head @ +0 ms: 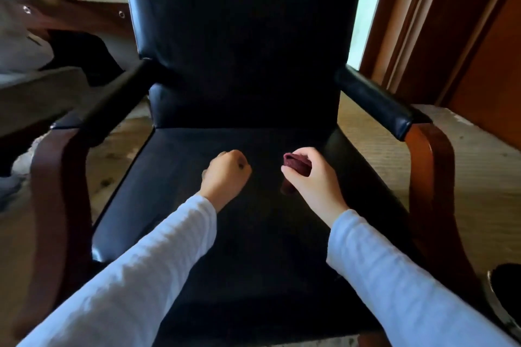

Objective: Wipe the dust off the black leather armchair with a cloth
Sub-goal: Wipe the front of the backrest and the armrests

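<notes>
Over one armchair [242, 45], two hands, one cloth [296, 165]

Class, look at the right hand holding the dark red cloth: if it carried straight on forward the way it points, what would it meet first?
The right hand, closed on the cloth, points toward the chair's backrest. It would probably meet the lower backrest first, though depth is unclear from one view.

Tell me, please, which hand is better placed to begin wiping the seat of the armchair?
Probably the right hand: it already holds the dark red cloth just above the seat. The left hand is a closed fist without cloth.
</notes>
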`<state>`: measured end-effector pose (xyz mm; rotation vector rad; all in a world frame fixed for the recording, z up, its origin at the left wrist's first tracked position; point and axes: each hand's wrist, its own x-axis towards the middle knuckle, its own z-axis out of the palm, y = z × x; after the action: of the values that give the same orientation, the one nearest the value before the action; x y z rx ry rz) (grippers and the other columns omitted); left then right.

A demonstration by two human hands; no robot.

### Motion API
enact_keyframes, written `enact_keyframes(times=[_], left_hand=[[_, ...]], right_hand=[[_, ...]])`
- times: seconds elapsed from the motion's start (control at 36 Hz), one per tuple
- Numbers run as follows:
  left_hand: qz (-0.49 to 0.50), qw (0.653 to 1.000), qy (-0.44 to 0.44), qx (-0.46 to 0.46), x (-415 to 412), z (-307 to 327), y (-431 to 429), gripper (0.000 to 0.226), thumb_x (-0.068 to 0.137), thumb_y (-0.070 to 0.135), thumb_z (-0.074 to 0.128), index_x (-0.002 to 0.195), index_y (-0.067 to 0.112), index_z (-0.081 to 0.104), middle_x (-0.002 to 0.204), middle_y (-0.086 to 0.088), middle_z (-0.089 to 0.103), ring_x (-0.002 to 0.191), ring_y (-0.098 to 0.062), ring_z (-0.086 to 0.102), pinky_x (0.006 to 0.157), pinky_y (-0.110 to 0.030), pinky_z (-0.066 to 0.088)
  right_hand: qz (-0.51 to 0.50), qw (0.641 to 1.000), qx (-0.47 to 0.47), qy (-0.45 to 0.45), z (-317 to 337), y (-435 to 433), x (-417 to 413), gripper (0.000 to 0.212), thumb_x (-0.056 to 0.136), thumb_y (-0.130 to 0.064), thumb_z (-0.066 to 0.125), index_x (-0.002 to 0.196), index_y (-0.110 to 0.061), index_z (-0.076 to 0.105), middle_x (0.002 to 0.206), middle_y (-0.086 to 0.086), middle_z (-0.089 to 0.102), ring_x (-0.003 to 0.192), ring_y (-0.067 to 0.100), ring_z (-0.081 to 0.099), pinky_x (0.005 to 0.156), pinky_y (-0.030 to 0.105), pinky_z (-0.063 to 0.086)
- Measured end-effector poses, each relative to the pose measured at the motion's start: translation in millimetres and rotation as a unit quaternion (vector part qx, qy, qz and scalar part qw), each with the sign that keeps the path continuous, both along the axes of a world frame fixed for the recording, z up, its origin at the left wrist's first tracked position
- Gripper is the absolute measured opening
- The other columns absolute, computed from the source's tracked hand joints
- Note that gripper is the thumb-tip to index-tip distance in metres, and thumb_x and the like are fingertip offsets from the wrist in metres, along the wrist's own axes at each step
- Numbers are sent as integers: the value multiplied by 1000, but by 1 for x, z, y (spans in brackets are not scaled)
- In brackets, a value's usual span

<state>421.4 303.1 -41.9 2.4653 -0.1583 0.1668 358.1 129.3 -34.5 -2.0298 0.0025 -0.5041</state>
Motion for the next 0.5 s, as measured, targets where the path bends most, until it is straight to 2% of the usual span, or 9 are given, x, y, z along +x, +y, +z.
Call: enact_keyframes(times=[0.06, 0.14, 0.19, 0.25, 0.31, 0.36, 0.42, 0.47, 0.5], left_hand=[[24, 999, 17, 20, -2, 18, 20, 11, 85, 28, 52, 89, 24, 62, 100, -2, 62, 96, -28, 59, 87, -43, 48], [76, 995, 26, 61, -10, 57, 51, 19, 87, 29, 53, 101, 23, 63, 107, -4, 56, 105, -30, 53, 87, -39, 43], [112, 987, -16, 117, -18, 88, 75, 22, 88, 29, 55, 106, 19, 62, 112, -7, 55, 112, -32, 48, 89, -41, 39], [135, 970, -106, 173, -20, 111, 106, 25, 82, 25, 61, 105, 14, 63, 115, -11, 56, 113, -33, 45, 91, -46, 38], [166, 955, -126, 212, -22, 126, 141, 39, 73, 21, 70, 109, 9, 62, 120, -15, 54, 116, -35, 42, 95, -53, 36], [212, 949, -59, 224, -25, 138, 171, 57, 69, 20, 76, 121, 6, 55, 129, -19, 49, 123, -38, 37, 100, -54, 30], [263, 944, 25, 200, -30, 149, 193, 64, 72, 27, 76, 125, 4, 49, 127, -22, 49, 123, -40, 39, 98, -52, 31], [288, 936, 150, 138, -31, 148, 215, 59, 79, 47, 66, 119, 7, 49, 118, -20, 56, 114, -39, 50, 92, -47, 39], [269, 933, 211, 112, -33, 147, 224, 58, 78, 58, 60, 112, 11, 53, 110, -17, 61, 106, -36, 56, 88, -44, 43]], right_hand=[[11, 999, 4, 31, 15, 8, 1, 17, 84, -17, 70, 96, -18, 59, 94, -4, 62, 83, -1, 58, 63, 2, 42], [14, 997, 19, 78, 51, 17, -3, 16, 85, -14, 70, 97, -16, 60, 94, -2, 62, 78, -2, 58, 58, 3, 42], [15, 994, 13, 104, 79, 23, -5, 16, 86, -14, 69, 99, -15, 60, 92, -3, 62, 74, -2, 59, 58, 3, 43], [23, 991, 21, 134, 108, 30, -6, 14, 87, -11, 67, 99, -11, 59, 82, -5, 60, 61, -4, 59, 51, 5, 43], [30, 986, 18, 165, 133, 38, -7, 12, 88, -10, 66, 98, -9, 58, 73, -6, 60, 54, 0, 58, 50, 7, 44], [30, 981, 17, 193, 151, 47, -8, 12, 88, -11, 66, 98, -9, 59, 71, -6, 60, 53, 2, 58, 52, 9, 46], [28, 973, 26, 229, 164, 56, -12, 13, 87, -13, 67, 97, -11, 59, 75, -7, 61, 62, 2, 60, 60, 17, 53], [28, 964, 28, 265, 170, 63, -16, 13, 86, -15, 69, 96, -15, 60, 82, -7, 63, 75, 5, 62, 71, 28, 57], [31, 959, 28, 279, 172, 67, -20, 13, 85, -16, 69, 95, -17, 60, 85, -6, 63, 79, 7, 62, 74, 31, 57]])
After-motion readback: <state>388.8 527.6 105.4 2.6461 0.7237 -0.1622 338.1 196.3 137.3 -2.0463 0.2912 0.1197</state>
